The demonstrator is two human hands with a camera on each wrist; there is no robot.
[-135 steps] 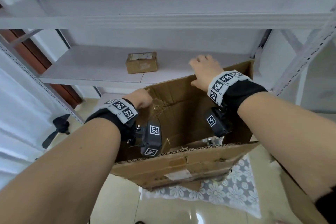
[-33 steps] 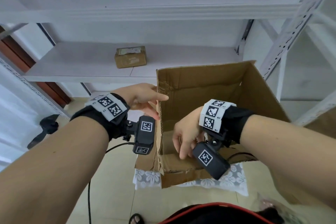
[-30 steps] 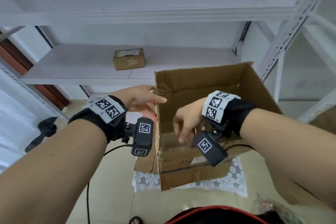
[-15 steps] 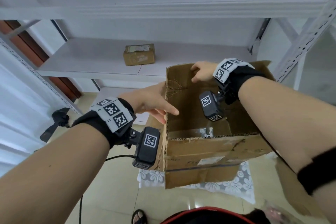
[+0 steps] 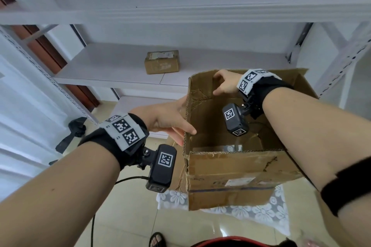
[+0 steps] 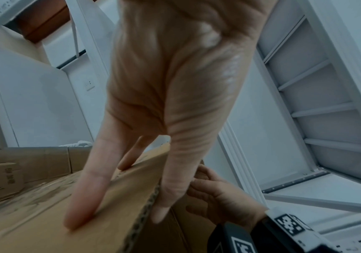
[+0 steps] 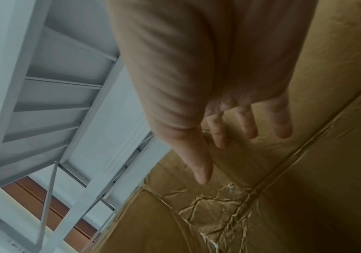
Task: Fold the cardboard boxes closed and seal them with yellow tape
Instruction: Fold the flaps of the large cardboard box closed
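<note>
The open cardboard box (image 5: 236, 174) stands on a flowered cloth (image 5: 261, 210) on the floor, in front of white shelving (image 5: 120, 66), and its left side flap (image 5: 187, 114) is pinched by the left hand (image 5: 166, 120): the thumb lies on the inner face, the straight fingers on the outer face, as is shown in the left wrist view (image 6: 153, 154). The right hand (image 5: 226, 84) is now placed at the far flap (image 5: 202, 82), beyond the left grip. A second ago this hand was low, at the near wall of the box; it has been lifted across the opening to the far edge. Its fingers (image 7: 249, 123) are seen relaxed and nearly straight against the cardboard, so nothing is grasped by it; whether the edge is already hooked cannot be told. From this it is judged that the far flap is to be folded down next, while the side flap is held out of the way. No flap is closed yet, and no yellow tape is seen. A small sealed box (image 5: 161, 61) lies on the shelf beyond both hands.
</note>
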